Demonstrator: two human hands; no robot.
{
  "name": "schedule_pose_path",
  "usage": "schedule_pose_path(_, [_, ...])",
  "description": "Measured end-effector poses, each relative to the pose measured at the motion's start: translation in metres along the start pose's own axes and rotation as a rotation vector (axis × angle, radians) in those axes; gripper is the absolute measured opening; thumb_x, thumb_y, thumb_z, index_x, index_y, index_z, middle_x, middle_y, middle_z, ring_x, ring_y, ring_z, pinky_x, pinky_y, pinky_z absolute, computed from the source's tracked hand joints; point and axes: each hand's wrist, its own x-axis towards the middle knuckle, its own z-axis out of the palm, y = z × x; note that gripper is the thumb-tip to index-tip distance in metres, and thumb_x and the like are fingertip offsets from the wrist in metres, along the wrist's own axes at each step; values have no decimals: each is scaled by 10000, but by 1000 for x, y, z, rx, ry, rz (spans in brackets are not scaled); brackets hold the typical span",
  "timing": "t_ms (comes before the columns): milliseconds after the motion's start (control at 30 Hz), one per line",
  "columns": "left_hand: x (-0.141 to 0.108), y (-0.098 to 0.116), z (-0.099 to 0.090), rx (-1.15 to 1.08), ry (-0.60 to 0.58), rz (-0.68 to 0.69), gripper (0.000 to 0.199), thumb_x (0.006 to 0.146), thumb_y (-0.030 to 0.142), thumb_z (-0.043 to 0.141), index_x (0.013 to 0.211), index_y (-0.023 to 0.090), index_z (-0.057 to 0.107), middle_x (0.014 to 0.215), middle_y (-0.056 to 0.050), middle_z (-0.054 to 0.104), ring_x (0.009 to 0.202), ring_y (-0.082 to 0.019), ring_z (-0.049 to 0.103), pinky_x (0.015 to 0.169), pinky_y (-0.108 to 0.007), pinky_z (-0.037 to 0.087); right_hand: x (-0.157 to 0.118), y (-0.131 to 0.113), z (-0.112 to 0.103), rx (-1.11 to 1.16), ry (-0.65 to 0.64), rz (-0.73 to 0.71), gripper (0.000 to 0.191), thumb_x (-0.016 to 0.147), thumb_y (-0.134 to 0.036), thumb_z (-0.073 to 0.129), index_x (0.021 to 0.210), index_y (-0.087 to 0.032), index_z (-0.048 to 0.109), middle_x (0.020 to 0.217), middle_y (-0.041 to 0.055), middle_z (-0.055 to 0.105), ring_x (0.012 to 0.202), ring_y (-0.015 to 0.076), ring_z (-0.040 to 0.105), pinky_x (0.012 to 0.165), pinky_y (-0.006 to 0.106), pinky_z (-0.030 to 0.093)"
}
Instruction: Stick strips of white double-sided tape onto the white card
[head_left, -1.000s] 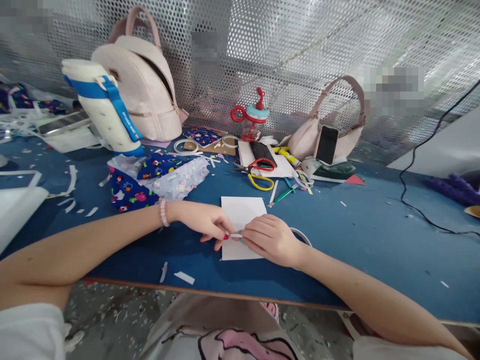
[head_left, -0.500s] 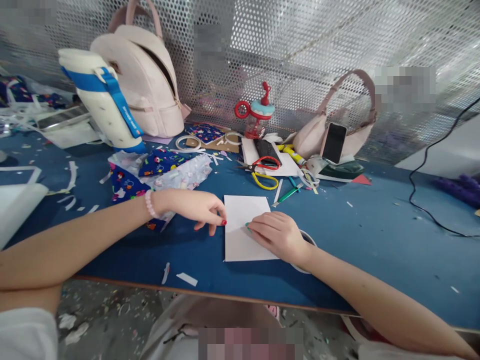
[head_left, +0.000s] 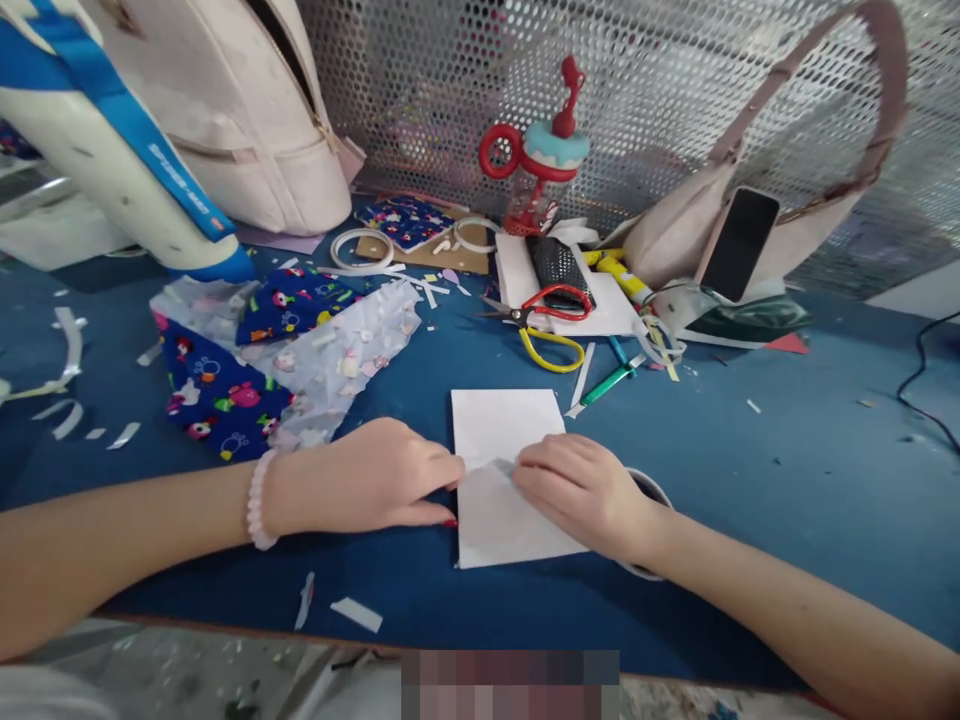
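Observation:
A white rectangular card (head_left: 510,530) lies flat on the blue table in front of me, with a faint crease or band across its middle. My left hand (head_left: 375,478), with a pink beaded bracelet (head_left: 259,500) at the wrist, is at the card's left edge. Its thumb and index finger are apart, their tips at that edge. My right hand (head_left: 581,488) rests over the card's right side, fingers together and curled onto it; the thumb is hidden. Beneath the right wrist, a white ring-shaped roll (head_left: 651,485) shows in part.
Patterned blue fabric (head_left: 225,385) lies crumpled at left. Beyond the card are scissors (head_left: 555,345), a green cutter (head_left: 611,383), tape rolls (head_left: 361,250) and a red-handled cup (head_left: 547,165). A bottle (head_left: 112,170), backpack (head_left: 262,130), handbag (head_left: 675,235) and phone (head_left: 741,245) stand along the mesh wall.
My left hand has come in against the card's left edge, its thumb now lower. The right hand stays on the card. The view has moved closer to the table.

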Motion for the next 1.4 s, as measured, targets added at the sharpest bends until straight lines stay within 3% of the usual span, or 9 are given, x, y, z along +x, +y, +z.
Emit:
schedule_pose_path(200, [3,-11,6,-7,96,133,175,949,334,565,871,177,573,717,3,661,581,-161,600,536,-301,351,0,1,-17,87,-31,-102,227,917,-75,433,892,-130,652,801,81,691,665,166,583,603,312,501])
schedule_pose_path(267, [5,-12,6,-14,132,124,152,946,315,566,949,164,582,741,-4,676,599,-164,612,539,-305,363,1,5,-19,129,-33,-111,220,909,-81,449,887,-113,666,774,80,693,662,168,591,597,314,512])
schedule_pose_path(367, [7,-12,6,24,169,126,284,932,281,575,1171,130,550,788,-19,699,628,-169,630,535,-311,377,1,12,-20,155,-29,-108,253,919,-97,435,892,-126,684,754,72,703,677,165,607,647,322,542])
schedule_pose_path(500, [8,-11,7,61,146,172,248,904,241,592,1131,141,594,702,-4,656,548,-150,570,472,-324,330,-6,23,-21,227,22,-57,265,939,-115,427,891,-149,685,735,59,703,683,159,628,733,325,552])
schedule_pose_path(567, [8,-12,7,30,141,166,275,888,236,611,1148,148,592,696,6,648,529,-147,550,464,-330,329,-12,30,-25,259,19,-49,274,955,-125,406,889,-151,671,723,58,699,638,151,621,702,309,548])
schedule_pose_path(800, [12,-17,4,-61,107,147,295,891,263,624,1171,179,581,710,0,663,545,-151,571,463,-342,328,-39,62,-38,241,-22,166,200,950,-151,425,970,-199,617,815,63,710,759,156,682,692,246,565])
schedule_pose_path(1067, [13,-19,5,-131,142,143,261,910,295,599,1145,183,586,738,-14,696,556,-158,598,458,-347,349,-47,80,-28,186,4,398,172,909,-159,464,1002,-228,591,878,49,721,768,154,717,651,193,574])
schedule_pose_path(1300, [13,-19,7,-95,135,175,267,901,296,622,1131,161,604,789,-20,712,575,-155,604,470,-341,353,-48,81,-22,81,-24,461,206,936,-173,421,1023,-230,599,1140,79,703,959,158,708,746,204,580])
schedule_pose_path(1400, [12,-19,8,-67,182,187,275,892,316,643,1107,147,616,780,-27,709,572,-156,604,469,-332,353,-48,82,-21,75,-17,464,210,939,-191,432,1030,-241,615,1110,66,707,968,165,703,760,226,586])
